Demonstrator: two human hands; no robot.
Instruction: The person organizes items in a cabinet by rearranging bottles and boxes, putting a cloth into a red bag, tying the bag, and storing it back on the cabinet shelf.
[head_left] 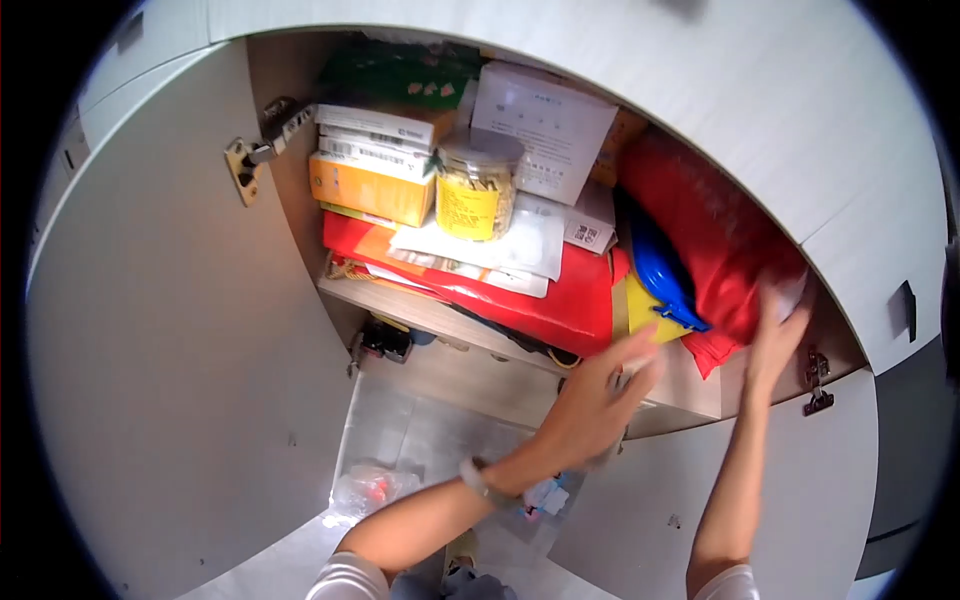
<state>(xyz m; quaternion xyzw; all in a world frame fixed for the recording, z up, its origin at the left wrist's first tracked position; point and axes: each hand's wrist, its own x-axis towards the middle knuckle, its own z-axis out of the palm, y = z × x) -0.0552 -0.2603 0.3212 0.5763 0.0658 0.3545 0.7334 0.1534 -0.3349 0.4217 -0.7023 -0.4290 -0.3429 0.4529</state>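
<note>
My right hand (779, 328) is at the right end of the cabinet shelf, against a crumpled red bag (715, 235). Its fingers are bent around a small whitish thing (792, 292), too blurred to name. In front of the shelf edge, my left hand (598, 402) is slightly blurred, its fingers apart and nothing seen in them. Just beyond its fingertips are a blue plastic object (655, 262) and a yellow sheet (645, 312), both partly under the red bag. A flat red bag (560, 310) lies left of these.
A clear jar with a yellow label (468, 205) stands on white packets (535, 238). Around it are stacked boxes (372, 185) and a white box (545, 130). Open doors flank the cabinet, left (190, 340) and right (720, 480). A plastic bag (375, 490) lies below.
</note>
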